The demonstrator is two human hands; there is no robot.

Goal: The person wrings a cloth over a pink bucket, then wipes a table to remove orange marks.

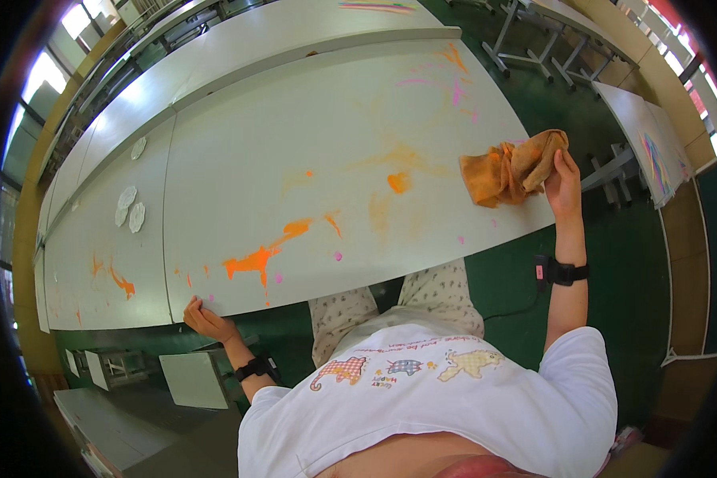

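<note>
My right hand (pixel 563 182) grips one end of a crumpled, orange-stained cloth (pixel 502 173) at the right end of a long white table (pixel 245 161). The cloth's other end lies on the tabletop. At the near edge, left of my body, my left hand (pixel 208 319) has curled fingers with nothing visible in them. Bright orange paint (pixel 254 262) forms a large splash beyond that hand, and a smaller orange blot (pixel 399 182) lies nearer the cloth. Faint orange smears surround the blot. Pink spots and streaks (pixel 457 92) mark the far right and the near edge.
Several white, scalloped pieces (pixel 137 217) lie on the left tabletop. A raised ledge (pixel 310 52) runs along the far side, with colored sticks (pixel 376 7) beyond it. More colored sticks (pixel 655 160) lie on a side table at right. Stools (pixel 194 379) stand below left.
</note>
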